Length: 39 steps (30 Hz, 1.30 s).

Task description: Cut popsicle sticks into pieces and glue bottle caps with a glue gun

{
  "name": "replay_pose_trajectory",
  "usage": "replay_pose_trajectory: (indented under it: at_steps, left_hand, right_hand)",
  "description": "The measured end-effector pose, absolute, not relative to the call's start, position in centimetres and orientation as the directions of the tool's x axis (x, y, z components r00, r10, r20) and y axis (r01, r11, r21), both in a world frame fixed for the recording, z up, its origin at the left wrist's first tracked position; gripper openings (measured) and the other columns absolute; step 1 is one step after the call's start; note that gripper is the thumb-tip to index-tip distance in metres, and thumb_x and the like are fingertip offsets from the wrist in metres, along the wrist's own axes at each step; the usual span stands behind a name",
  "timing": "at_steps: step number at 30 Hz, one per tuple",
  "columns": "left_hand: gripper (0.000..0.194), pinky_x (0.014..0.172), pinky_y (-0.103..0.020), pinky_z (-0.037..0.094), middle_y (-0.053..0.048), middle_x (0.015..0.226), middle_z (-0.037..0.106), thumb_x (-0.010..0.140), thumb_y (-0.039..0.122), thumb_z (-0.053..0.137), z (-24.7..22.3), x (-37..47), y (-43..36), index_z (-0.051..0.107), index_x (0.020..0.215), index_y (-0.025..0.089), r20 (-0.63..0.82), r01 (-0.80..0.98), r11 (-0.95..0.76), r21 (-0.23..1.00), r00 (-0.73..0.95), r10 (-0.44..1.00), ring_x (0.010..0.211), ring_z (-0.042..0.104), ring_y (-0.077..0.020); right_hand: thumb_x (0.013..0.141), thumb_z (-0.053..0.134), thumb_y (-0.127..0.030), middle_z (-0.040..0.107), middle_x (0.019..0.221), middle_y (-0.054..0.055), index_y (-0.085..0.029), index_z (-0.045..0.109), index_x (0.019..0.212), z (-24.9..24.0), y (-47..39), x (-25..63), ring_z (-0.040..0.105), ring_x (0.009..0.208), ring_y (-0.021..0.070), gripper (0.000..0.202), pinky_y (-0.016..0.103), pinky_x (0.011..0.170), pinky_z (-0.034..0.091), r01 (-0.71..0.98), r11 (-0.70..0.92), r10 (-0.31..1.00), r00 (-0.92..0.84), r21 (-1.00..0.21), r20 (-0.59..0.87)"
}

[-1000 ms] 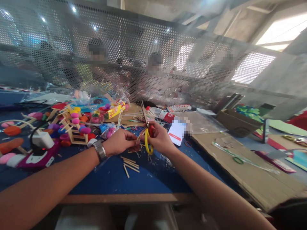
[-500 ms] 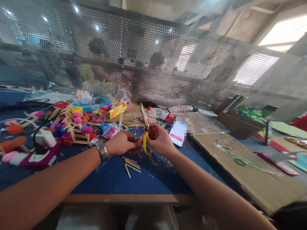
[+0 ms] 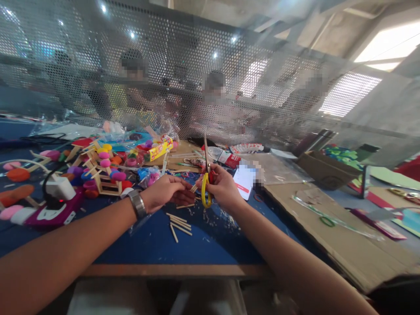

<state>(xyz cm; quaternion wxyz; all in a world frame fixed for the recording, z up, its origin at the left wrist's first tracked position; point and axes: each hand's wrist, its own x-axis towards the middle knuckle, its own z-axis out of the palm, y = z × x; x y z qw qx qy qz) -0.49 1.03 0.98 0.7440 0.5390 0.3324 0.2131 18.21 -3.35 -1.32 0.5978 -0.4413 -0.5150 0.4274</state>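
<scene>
My right hand (image 3: 221, 186) is closed on a pair of scissors (image 3: 206, 186) with yellow and red handles, blades pointing up and away. Between my two hands are the tips of a few short wooden sticks (image 3: 194, 188). My left hand (image 3: 169, 191), wearing a metal watch (image 3: 137, 204), has its fingers curved around these sticks, partly hiding them. Several cut wooden sticks (image 3: 179, 223) lie loose on the blue table (image 3: 138, 245) just below the hands. Small pale scraps (image 3: 226, 216) are scattered under my right hand.
Foam-and-stick models (image 3: 105, 175) and a purple power strip (image 3: 62, 210) with a white charger stand at left. A phone (image 3: 243, 181) lies beyond my right hand. Cardboard (image 3: 328, 227) covers the right side, with a brown box (image 3: 328, 170) behind. A perforated metal screen (image 3: 183, 57) rises at the back.
The scissors have turned more upright and shifted slightly right with my right hand. My left hand's fingers have loosened and straightened somewhat, and the stick tips between the hands show more clearly.
</scene>
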Motion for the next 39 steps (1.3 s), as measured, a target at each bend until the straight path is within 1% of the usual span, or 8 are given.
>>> replay_pose_trajectory:
  at_steps: [3, 9, 14, 21, 26, 34, 37, 39]
  left_hand:
    - [0.011, 0.069, -0.029, 0.059, -0.007, 0.070, 0.076, 0.077, 0.021, 0.076, 0.86, -0.45, 1.01, 0.071, 0.073, 0.012, -0.256, 0.045, 0.312, 0.949, 0.688, 0.679, 0.069, 0.074, -0.0183]
    - [0.025, 0.068, -0.026, 0.057, -0.004, 0.064, 0.075, 0.059, 0.026, 0.091, 0.78, -0.17, 0.81, 0.072, 0.067, 0.011, -0.226, 0.060, 0.255, 0.965, 0.682, 0.696, 0.063, 0.071, -0.0154]
    - [0.030, 0.062, -0.027, 0.056, -0.004, 0.064, 0.075, 0.053, 0.026, 0.093, 0.76, -0.29, 0.83, 0.070, 0.067, 0.012, -0.237, 0.077, 0.256, 0.964, 0.687, 0.687, 0.061, 0.071, -0.0170]
    - [0.037, 0.065, -0.029, 0.057, -0.004, 0.067, 0.076, 0.044, 0.021, 0.093, 0.51, -0.53, 0.95, 0.071, 0.072, 0.012, -0.275, 0.112, 0.278, 0.954, 0.699, 0.661, 0.067, 0.073, -0.0188]
    - [0.041, 0.064, -0.027, 0.057, -0.005, 0.067, 0.075, 0.038, 0.023, 0.095, 0.54, -0.53, 0.92, 0.072, 0.070, 0.012, -0.288, 0.128, 0.282, 0.951, 0.700, 0.654, 0.066, 0.073, -0.0178]
    - [0.037, 0.061, -0.027, 0.055, -0.002, 0.061, 0.073, 0.042, 0.031, 0.096, 0.46, -0.39, 0.98, 0.070, 0.063, 0.014, -0.222, 0.134, 0.181, 0.974, 0.691, 0.688, 0.060, 0.069, -0.0168]
    - [0.036, 0.063, -0.028, 0.056, -0.002, 0.062, 0.073, 0.045, 0.032, 0.096, 0.59, -0.56, 1.29, 0.070, 0.062, 0.014, -0.179, 0.120, 0.133, 0.984, 0.688, 0.703, 0.063, 0.070, -0.0177]
    - [0.034, 0.066, -0.028, 0.057, -0.003, 0.066, 0.074, 0.048, 0.033, 0.095, 0.73, -0.79, 1.67, 0.071, 0.064, 0.014, -0.139, 0.101, 0.096, 0.990, 0.678, 0.722, 0.066, 0.070, -0.0178]
  right_hand:
    - [0.058, 0.090, -0.028, 0.061, 0.065, -0.008, -0.023, 0.052, 0.093, -1.44, -3.38, 18.19, 0.063, 0.058, 0.0125, 0.052, 0.025, 0.059, 0.047, -0.044, 0.245, 0.967, 0.080, -0.968, 0.241]
    - [0.057, 0.090, -0.028, 0.060, 0.064, -0.008, -0.024, 0.051, 0.092, -1.27, -3.59, 17.91, 0.064, 0.062, 0.0146, 0.053, 0.026, 0.058, 0.047, -0.026, 0.233, 0.972, 0.042, -0.972, 0.232]
    - [0.055, 0.090, -0.032, 0.058, 0.065, -0.008, -0.024, 0.051, 0.090, -1.10, -3.76, 17.81, 0.060, 0.059, 0.0137, 0.053, 0.028, 0.060, 0.049, 0.067, 0.249, 0.966, 0.049, -0.966, 0.252]
    - [0.057, 0.087, -0.031, 0.054, 0.068, -0.008, -0.023, 0.052, 0.091, -1.43, -3.92, 17.79, 0.055, 0.060, 0.0119, 0.050, 0.026, 0.060, 0.044, 0.182, 0.299, 0.950, 0.038, -0.937, 0.311]
    - [0.057, 0.087, -0.033, 0.053, 0.069, -0.007, -0.023, 0.053, 0.090, -1.36, -4.06, 17.78, 0.051, 0.060, 0.0106, 0.048, 0.025, 0.057, 0.040, 0.239, 0.328, 0.938, 0.033, -0.914, 0.345]
    - [0.058, 0.088, -0.036, 0.053, 0.068, -0.007, -0.024, 0.051, 0.090, -1.19, -4.12, 17.41, 0.055, 0.060, 0.0123, 0.051, 0.027, 0.059, 0.045, 0.177, 0.309, 0.946, 0.038, -0.934, 0.320]
    - [0.062, 0.087, -0.040, 0.053, 0.068, -0.008, -0.026, 0.049, 0.097, -1.01, -4.09, 17.53, 0.057, 0.059, 0.0131, 0.052, 0.028, 0.061, 0.049, 0.074, 0.293, 0.955, 0.032, -0.953, 0.296]
    - [0.067, 0.083, -0.046, 0.052, 0.067, -0.009, -0.027, 0.048, 0.104, -0.76, -4.12, 17.80, 0.055, 0.054, 0.0123, 0.054, 0.028, 0.055, 0.048, 0.007, 0.269, 0.963, 0.021, -0.963, 0.269]
